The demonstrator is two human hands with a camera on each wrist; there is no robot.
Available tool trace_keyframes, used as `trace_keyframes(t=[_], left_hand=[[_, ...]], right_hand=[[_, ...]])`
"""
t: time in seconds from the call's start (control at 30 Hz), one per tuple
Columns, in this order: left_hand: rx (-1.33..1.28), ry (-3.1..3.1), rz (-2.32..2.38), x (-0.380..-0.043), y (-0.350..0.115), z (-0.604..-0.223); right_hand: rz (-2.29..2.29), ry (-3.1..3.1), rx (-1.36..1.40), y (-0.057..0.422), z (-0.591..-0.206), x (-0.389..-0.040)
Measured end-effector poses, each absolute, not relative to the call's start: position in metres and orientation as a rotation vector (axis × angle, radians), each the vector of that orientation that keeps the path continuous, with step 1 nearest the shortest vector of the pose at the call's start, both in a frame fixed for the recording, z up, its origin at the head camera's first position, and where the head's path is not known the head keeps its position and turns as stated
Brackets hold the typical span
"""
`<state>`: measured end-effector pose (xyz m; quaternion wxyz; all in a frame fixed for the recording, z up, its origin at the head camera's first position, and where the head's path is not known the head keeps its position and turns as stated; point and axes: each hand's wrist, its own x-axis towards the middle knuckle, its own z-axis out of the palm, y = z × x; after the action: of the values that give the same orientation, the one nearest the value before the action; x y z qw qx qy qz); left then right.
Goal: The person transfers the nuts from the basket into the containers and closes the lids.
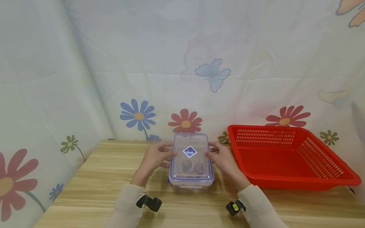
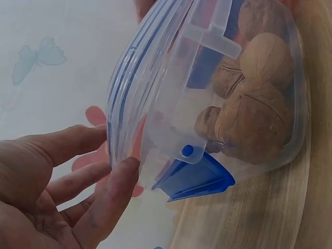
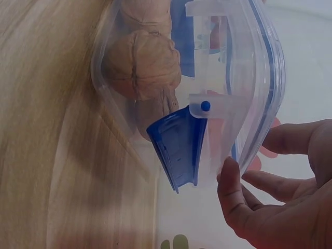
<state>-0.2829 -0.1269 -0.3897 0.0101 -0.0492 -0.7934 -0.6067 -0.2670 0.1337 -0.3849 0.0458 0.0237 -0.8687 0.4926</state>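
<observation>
A clear rectangular food container (image 1: 190, 187) stands on the table with several walnuts (image 2: 254, 124) inside. Its clear lid (image 1: 191, 139) has a blue seal and a blue-and-white diamond label. On the left long edge, the left hand (image 1: 158, 155) pinches the lid between thumb and fingers. Opposite it, the right hand (image 1: 223, 156) pinches the lid's right edge the same way. Blue side clips hang swung away from the lid, one clip (image 2: 194, 179) in the left wrist view and another clip (image 3: 179, 148) in the right wrist view. Whether the lid sits fully down cannot be told.
A large red plastic basket (image 1: 279, 182) with slotted walls stands to the right of the container, close to the right forearm. The wood-grain table (image 1: 94, 183) ends at a pale curtain (image 1: 159, 63) printed with flowers and butterflies. Both wrists wear dark straps with small cameras.
</observation>
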Motion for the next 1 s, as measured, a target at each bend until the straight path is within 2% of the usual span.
trace_keyframes(t=[1.0], left_hand=[[-0.065,-2.575,-1.783,-0.2826,-0.1233,-0.3929]], right_hand=[[1.474,-2.664,0.145,0.1352,-0.3904,-0.2698]])
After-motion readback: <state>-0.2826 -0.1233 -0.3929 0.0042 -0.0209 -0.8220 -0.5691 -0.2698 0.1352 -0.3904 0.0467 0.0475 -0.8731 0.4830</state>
